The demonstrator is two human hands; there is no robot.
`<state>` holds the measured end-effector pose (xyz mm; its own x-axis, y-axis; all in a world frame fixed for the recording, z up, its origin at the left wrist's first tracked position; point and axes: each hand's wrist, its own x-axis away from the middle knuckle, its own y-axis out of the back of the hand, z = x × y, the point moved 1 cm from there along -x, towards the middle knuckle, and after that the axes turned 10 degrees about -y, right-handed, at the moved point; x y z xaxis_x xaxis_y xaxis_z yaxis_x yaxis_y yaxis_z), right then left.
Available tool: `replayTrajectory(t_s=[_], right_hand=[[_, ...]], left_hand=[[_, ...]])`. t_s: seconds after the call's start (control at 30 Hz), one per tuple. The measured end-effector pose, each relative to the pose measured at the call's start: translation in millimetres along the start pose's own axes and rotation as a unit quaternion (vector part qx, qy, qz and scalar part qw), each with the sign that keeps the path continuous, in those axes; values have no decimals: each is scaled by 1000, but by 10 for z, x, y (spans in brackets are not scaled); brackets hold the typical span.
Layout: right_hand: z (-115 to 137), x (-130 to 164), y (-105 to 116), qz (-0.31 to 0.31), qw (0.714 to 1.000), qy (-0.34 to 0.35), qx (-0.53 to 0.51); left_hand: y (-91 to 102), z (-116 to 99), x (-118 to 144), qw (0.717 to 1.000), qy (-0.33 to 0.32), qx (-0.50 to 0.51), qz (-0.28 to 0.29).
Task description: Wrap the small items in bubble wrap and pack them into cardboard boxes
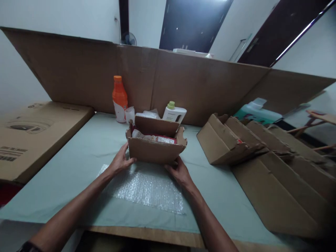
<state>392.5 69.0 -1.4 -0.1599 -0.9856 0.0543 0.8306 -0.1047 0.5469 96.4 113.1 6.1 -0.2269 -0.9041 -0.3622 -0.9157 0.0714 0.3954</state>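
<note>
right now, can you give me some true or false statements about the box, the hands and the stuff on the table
1. Both hands touch the box. True: left hand at its left corner, right hand at its lower right edge.
2. The box is shut. False: its flaps are open, with packets inside.
3. Bubble wrap lies on the table in front of the box. True.
4. The orange bottle lies on its side. False: it stands upright behind the box.
5. Flat cartons lie to the left. False: they lie right of the box.
</note>
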Motion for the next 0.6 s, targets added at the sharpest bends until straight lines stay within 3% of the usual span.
replayTrajectory(t_s=[0.1, 0.37, 0.47, 0.6], right_hand=[[57, -248, -50, 3, 1000, -9, -18], [41, -731, -64, 9, 1000, -8, -18], [4, -606, -5, 13, 1000, -7, -20], [-184, 15, 199, 1, 997, 16, 70]], left_hand=[[-133, 19, -201, 999, 1, 42, -1], [-224, 198, -443, 999, 18, 33, -25], [-116, 245, -293, 999, 18, -30, -8], [362, 320, 304, 989, 32, -145, 22]])
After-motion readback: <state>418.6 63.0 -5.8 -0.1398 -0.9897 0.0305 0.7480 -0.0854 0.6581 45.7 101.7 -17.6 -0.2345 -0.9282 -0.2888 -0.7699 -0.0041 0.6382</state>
